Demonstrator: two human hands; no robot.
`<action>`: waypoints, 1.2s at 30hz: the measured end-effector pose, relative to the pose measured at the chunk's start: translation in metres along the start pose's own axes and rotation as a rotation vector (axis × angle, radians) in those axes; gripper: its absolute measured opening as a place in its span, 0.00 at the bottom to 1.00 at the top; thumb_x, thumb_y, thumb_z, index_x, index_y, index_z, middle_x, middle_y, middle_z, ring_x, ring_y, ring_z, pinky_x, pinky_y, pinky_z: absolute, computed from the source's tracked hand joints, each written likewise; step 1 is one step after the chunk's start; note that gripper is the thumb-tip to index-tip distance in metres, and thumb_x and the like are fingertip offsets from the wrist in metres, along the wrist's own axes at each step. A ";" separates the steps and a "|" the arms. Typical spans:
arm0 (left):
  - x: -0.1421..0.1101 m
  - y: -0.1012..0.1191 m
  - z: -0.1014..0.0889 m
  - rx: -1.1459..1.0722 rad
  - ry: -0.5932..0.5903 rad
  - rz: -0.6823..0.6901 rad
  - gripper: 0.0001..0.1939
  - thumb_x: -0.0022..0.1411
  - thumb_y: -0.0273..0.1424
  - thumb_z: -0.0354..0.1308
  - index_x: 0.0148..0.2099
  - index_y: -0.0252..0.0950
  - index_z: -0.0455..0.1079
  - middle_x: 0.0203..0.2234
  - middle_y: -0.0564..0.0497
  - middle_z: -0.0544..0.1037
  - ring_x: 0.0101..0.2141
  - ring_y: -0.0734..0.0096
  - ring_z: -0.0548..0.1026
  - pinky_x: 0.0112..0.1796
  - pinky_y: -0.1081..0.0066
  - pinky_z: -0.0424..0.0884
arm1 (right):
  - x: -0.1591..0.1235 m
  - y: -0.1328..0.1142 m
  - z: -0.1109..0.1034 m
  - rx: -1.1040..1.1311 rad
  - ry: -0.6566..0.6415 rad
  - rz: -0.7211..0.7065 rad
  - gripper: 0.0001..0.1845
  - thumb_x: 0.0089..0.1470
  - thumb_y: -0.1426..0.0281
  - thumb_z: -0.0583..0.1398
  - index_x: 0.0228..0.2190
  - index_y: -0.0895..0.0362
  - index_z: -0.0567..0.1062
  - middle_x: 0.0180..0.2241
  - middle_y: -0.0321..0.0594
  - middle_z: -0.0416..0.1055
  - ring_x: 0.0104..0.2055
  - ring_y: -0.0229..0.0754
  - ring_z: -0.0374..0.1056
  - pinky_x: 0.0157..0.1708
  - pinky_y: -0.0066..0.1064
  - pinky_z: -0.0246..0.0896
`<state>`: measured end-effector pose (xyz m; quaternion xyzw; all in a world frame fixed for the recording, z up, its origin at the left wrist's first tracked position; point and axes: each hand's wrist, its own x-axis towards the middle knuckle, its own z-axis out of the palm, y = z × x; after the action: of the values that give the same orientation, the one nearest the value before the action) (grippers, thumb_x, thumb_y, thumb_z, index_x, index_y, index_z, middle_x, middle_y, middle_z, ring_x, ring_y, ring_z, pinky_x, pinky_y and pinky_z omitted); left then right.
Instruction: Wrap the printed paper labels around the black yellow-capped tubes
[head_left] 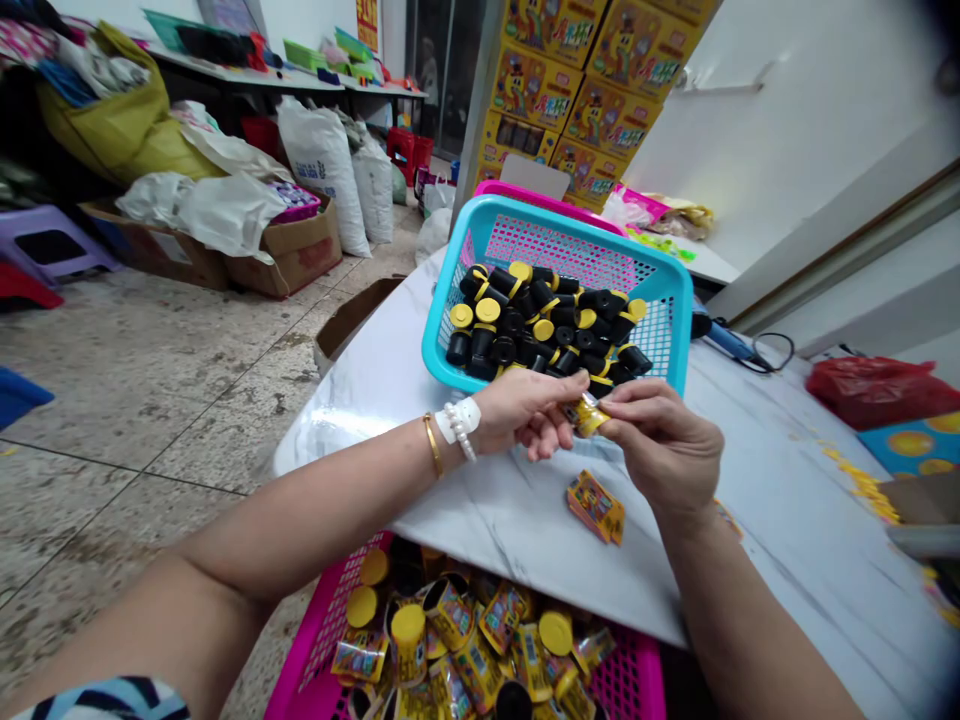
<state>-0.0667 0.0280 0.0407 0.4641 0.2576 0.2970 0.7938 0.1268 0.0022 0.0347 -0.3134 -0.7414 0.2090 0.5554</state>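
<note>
My left hand [525,412] and my right hand [664,440] meet over the table, just in front of the blue basket. Between their fingertips is a small yellow printed label sleeve [589,415], pinched by both hands; whether anything is inside it cannot be made out. A stack of flat yellow-orange printed labels [596,507] lies on the white marbled table [495,540] below my hands. The blue basket [682,330] holds many small black tubs with yellow lids [487,312]. Nearest me, a pink basket [645,680] contains tubs wrapped in yellow printed labels [409,645].
Stacked yellow printed cartons [570,90] stand behind the table. To the right are a blue-handled tool with a cord [731,342], a red plastic bag [874,392] and scattered yellow bits [862,485]. An open cardboard box [352,325], white sacks [322,170] and a purple stool [56,235] occupy the floor at left.
</note>
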 end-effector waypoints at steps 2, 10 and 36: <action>0.000 0.000 0.000 0.036 0.013 0.018 0.25 0.62 0.51 0.61 0.31 0.32 0.70 0.15 0.54 0.74 0.11 0.80 0.68 0.11 0.81 0.59 | -0.001 -0.001 0.001 0.032 0.046 0.004 0.13 0.49 0.78 0.71 0.34 0.48 0.84 0.34 0.36 0.73 0.35 0.37 0.71 0.30 0.28 0.71; 0.001 0.000 0.002 0.044 0.083 0.046 0.26 0.62 0.53 0.60 0.31 0.31 0.70 0.16 0.53 0.74 0.12 0.82 0.68 0.12 0.81 0.59 | 0.004 -0.013 -0.003 -0.147 -0.074 -0.068 0.19 0.50 0.80 0.70 0.41 0.46 0.83 0.36 0.36 0.74 0.36 0.37 0.71 0.31 0.29 0.69; -0.005 0.003 0.006 0.282 0.279 -0.012 0.31 0.60 0.58 0.57 0.22 0.36 0.62 0.10 0.57 0.66 0.08 0.82 0.58 0.10 0.77 0.48 | -0.001 -0.014 0.000 -0.179 -0.217 -0.110 0.15 0.52 0.79 0.68 0.37 0.46 0.83 0.41 0.39 0.73 0.40 0.41 0.73 0.37 0.34 0.75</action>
<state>-0.0669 0.0222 0.0461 0.5234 0.4069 0.3149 0.6792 0.1241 -0.0084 0.0436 -0.2962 -0.8287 0.1440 0.4525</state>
